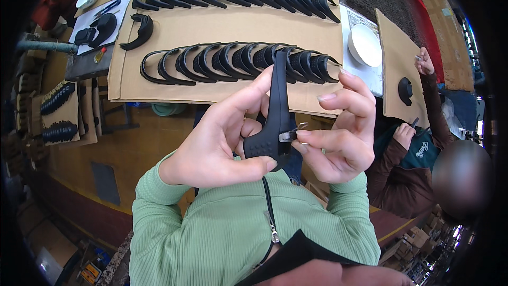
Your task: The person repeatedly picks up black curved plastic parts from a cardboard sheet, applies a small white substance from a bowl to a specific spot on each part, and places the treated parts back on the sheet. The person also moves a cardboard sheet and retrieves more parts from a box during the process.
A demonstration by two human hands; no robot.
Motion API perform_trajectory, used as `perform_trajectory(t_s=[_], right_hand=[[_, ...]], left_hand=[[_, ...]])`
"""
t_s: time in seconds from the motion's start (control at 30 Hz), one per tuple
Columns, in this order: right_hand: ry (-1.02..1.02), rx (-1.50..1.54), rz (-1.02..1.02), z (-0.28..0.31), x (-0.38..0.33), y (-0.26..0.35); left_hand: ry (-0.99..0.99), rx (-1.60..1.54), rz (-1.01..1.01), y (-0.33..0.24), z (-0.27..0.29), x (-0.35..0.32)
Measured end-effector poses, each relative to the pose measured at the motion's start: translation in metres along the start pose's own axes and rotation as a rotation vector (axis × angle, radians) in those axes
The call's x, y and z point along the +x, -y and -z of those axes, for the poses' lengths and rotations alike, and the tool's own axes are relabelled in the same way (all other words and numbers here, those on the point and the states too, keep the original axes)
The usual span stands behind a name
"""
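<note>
Holding one black strap [272, 127], two hands

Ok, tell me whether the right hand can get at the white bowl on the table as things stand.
Probably not right away. The right hand is pinching a small metal clip against the black strap piece that the left hand holds. The white bowl sits uncovered beyond it, nothing between.

We log: left hand [211, 143] bare, ribbed light-green sleeve | right hand [338, 137] bare, longish unpainted nails, matching green sleeve | front: dark zipper, silver pull | dark apron edge below.
</note>
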State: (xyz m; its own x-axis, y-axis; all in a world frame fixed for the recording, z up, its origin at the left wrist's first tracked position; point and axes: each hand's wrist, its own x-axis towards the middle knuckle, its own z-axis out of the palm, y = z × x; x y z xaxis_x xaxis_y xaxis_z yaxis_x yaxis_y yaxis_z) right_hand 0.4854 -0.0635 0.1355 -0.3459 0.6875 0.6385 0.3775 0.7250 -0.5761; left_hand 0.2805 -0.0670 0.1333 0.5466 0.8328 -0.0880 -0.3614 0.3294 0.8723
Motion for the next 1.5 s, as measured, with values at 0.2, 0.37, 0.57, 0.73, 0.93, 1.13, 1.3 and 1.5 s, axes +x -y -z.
perform_trajectory(t_s=[0.2,0.37,0.57,0.73,0.93,1.13,1.3,1.5], right_hand=[[-0.009,-0.031,-0.009,-0.0002,0.0005,0.0012],[-0.027,-0.030,-0.017,-0.0008,0.0014,0.0011],[-0.047,-0.052,-0.019,-0.0013,0.0015,0.0004],[-0.031,-0.082,-0.023,0.0001,0.0017,-0.0008],[-0.042,-0.119,-0.003,0.0009,0.0017,-0.0024],[-0.076,-0.152,0.036,0.0011,0.0024,-0.0042],[-0.116,-0.191,0.060,0.0020,0.0035,-0.0061],[-0.177,-0.239,0.062,0.0011,0.0047,-0.0058]], left_hand=[[-0.020,-0.027,0.009,-0.0016,-0.0031,-0.0004],[-0.016,-0.024,0.019,-0.0015,-0.0032,-0.0024],[0.143,0.039,-0.027,-0.0031,0.0016,-0.0017],[0.121,-0.015,-0.033,-0.0018,-0.0026,-0.0016],[0.185,-0.055,-0.030,-0.0008,-0.0011,-0.0030],[0.229,-0.082,0.001,-0.0002,-0.0004,-0.0055],[0.268,-0.092,0.057,-0.0002,0.0009,-0.0064],[0.289,-0.095,0.064,0.0030,-0.0002,-0.0088]])
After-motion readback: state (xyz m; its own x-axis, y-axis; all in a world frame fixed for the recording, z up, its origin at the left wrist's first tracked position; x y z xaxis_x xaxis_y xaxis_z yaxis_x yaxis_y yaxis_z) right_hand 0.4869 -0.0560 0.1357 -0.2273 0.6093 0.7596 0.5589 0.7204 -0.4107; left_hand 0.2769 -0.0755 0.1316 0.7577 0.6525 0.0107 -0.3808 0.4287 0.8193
